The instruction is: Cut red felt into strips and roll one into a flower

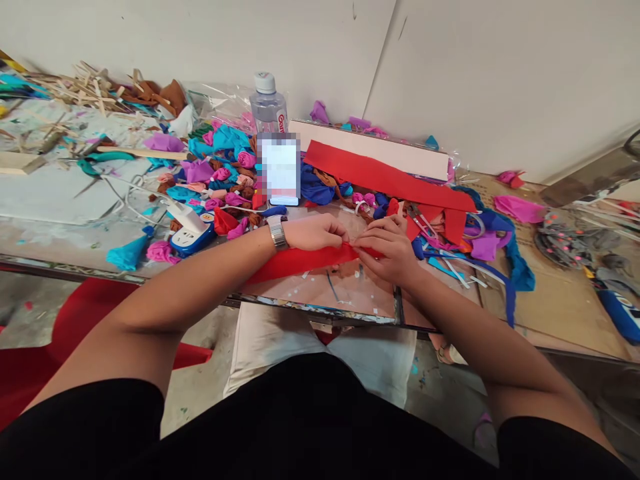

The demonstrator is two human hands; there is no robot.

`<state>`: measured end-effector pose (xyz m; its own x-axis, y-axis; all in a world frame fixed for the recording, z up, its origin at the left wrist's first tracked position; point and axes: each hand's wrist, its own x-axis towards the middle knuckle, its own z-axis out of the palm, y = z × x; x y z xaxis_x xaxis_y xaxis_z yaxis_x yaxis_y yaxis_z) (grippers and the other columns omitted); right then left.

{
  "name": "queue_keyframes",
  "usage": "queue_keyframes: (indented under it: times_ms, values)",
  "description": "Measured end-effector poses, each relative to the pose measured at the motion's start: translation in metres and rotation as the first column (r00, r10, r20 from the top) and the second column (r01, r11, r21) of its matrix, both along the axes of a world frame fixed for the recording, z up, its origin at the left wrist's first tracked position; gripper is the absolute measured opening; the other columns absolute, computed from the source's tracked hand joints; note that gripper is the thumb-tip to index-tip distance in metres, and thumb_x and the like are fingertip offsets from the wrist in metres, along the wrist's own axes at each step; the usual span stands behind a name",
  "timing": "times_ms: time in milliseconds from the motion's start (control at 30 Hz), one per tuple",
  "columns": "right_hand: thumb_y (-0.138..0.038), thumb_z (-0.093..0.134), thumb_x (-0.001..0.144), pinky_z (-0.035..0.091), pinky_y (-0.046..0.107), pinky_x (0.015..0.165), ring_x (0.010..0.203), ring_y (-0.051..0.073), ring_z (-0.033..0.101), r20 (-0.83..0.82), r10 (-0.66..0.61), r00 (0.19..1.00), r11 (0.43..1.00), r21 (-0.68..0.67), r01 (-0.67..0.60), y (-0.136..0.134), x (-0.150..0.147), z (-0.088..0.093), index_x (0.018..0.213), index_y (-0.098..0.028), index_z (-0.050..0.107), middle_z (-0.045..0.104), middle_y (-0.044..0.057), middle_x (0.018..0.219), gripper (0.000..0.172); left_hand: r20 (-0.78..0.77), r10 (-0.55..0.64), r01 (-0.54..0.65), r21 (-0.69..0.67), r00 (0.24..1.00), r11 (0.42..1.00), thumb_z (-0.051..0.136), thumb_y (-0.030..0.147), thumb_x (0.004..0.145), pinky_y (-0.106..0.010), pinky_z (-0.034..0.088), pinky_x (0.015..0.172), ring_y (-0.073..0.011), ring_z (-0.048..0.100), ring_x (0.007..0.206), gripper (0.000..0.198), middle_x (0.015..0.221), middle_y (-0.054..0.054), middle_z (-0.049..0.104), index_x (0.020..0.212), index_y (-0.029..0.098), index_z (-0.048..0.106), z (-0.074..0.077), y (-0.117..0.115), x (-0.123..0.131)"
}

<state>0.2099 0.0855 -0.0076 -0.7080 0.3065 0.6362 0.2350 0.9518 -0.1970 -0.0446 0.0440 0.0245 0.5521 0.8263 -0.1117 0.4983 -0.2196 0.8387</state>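
Observation:
A long red fabric strip (295,261) lies across the near edge of the worktable (350,300). My left hand (315,232), with a metal watch on its wrist, is closed and pinches the strip's upper edge. My right hand (393,248) is closed too, its fingers folding or rolling the same strip right beside the left fingertips. Both hands touch at the strip. The strip's end under the fingers is hidden.
Behind the hands lie a wide red cloth (390,179), a phone (280,168), a water bottle (268,101), and several small pink, blue and red fabric rolls (225,180). Teal-handled pliers (103,160) and wood scraps (85,87) sit left. A white power strip (193,230) lies nearby.

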Motion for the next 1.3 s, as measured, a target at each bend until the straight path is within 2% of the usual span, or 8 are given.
queue_keyframes:
  times_ms: [200, 400, 600, 700, 867, 1033, 1133, 1300]
  values:
    - [-0.032, 0.075, 0.101, 0.043, 0.052, 0.102, 0.101, 0.026, 0.072, 0.011, -0.028, 1.000, 0.999, 0.033, 0.028, -0.0003, -0.0002, 0.0012, 0.102, -0.030, 0.080, 0.085, 0.001, 0.096, 0.006, 0.001, 0.005, -0.005, 0.019, 1.000, 1.000, 0.059, 0.046, 0.093, -0.027, 0.033, 0.067, -0.0119, 0.042, 0.067, 0.036, 0.068, 0.003, 0.053, 0.084, 0.014, 0.075, 0.0009, -0.0010, 0.0015]
    - [-0.028, 0.073, 0.101, 0.042, 0.051, 0.102, 0.101, 0.026, 0.073, 0.002, -0.036, 0.999, 0.998, 0.049, 0.036, -0.0015, -0.0011, 0.0021, 0.100, -0.027, 0.077, 0.085, 0.002, 0.097, 0.005, 0.019, 0.029, -0.029, 0.040, 0.999, 0.999, 0.058, 0.041, 0.093, -0.028, 0.032, 0.065, -0.0118, 0.043, 0.066, 0.033, 0.068, 0.002, 0.053, 0.081, 0.014, 0.074, 0.0019, -0.0026, 0.0044]
    - [-0.026, 0.073, 0.100, 0.043, 0.051, 0.101, 0.101, 0.026, 0.072, -0.016, -0.033, 0.999, 0.998, 0.057, 0.034, 0.0010, 0.0001, 0.0019, 0.103, -0.027, 0.079, 0.085, 0.002, 0.098, 0.007, 0.016, -0.016, 0.016, 0.005, 1.000, 1.000, 0.061, 0.030, 0.086, -0.026, 0.033, 0.061, -0.0105, 0.047, 0.062, 0.022, 0.071, 0.001, 0.063, 0.087, 0.014, 0.075, 0.0032, -0.0042, 0.0023]
    - [-0.024, 0.073, 0.100, 0.044, 0.051, 0.102, 0.102, 0.025, 0.071, -0.010, -0.009, 1.000, 0.998, 0.062, 0.010, 0.0018, 0.0007, 0.0013, 0.106, -0.029, 0.081, 0.084, 0.001, 0.099, 0.011, 0.036, -0.032, 0.034, -0.039, 0.999, 0.999, 0.058, 0.025, 0.085, -0.025, 0.035, 0.060, -0.0099, 0.046, 0.058, 0.019, 0.068, 0.001, 0.062, 0.085, 0.015, 0.074, 0.0054, -0.0048, 0.0015]
    - [-0.024, 0.074, 0.099, 0.044, 0.051, 0.102, 0.100, 0.024, 0.071, -0.012, -0.017, 1.000, 0.998, 0.062, 0.018, 0.0023, 0.0005, -0.0003, 0.101, -0.031, 0.083, 0.084, 0.001, 0.097, 0.012, 0.120, -0.040, 0.062, -0.182, 0.992, 0.981, 0.057, 0.020, 0.079, -0.025, 0.049, 0.071, -0.0129, 0.062, 0.069, 0.024, 0.083, -0.003, 0.074, 0.093, 0.016, 0.077, 0.0072, -0.0040, 0.0009]
    - [-0.024, 0.075, 0.099, 0.045, 0.051, 0.102, 0.098, 0.023, 0.071, -0.041, 0.003, 0.999, 0.997, 0.075, 0.000, 0.0026, 0.0003, -0.0010, 0.099, -0.031, 0.083, 0.084, 0.000, 0.094, 0.011, 0.192, 0.127, -0.049, -0.364, 0.973, 0.930, 0.060, 0.022, 0.077, -0.026, 0.052, 0.076, -0.0147, 0.066, 0.074, 0.026, 0.086, -0.002, 0.075, 0.096, 0.016, 0.077, 0.0076, -0.0066, 0.0026]
    - [-0.024, 0.074, 0.099, 0.046, 0.051, 0.103, 0.100, 0.024, 0.071, -0.036, 0.013, 0.999, 0.998, 0.061, -0.011, 0.0029, 0.0012, -0.0013, 0.101, -0.032, 0.082, 0.084, 0.000, 0.095, 0.011, 0.152, 0.180, -0.127, -0.308, 0.972, 0.943, 0.067, 0.037, 0.085, -0.027, 0.051, 0.077, -0.0159, 0.065, 0.078, 0.027, 0.091, -0.002, 0.077, 0.099, 0.016, 0.077, 0.0081, -0.0075, 0.0032]
    - [-0.031, 0.072, 0.101, 0.045, 0.054, 0.107, 0.104, 0.027, 0.071, 0.026, -0.045, 0.999, 0.999, -0.008, 0.045, 0.0006, 0.0026, 0.0002, 0.107, -0.031, 0.081, 0.085, 0.002, 0.100, 0.011, 0.071, 0.059, -0.047, -0.153, 0.996, 0.987, 0.065, 0.047, 0.092, -0.026, 0.039, 0.066, -0.0123, 0.053, 0.068, 0.034, 0.077, 0.000, 0.068, 0.094, 0.014, 0.076, 0.0034, -0.0032, 0.0009]
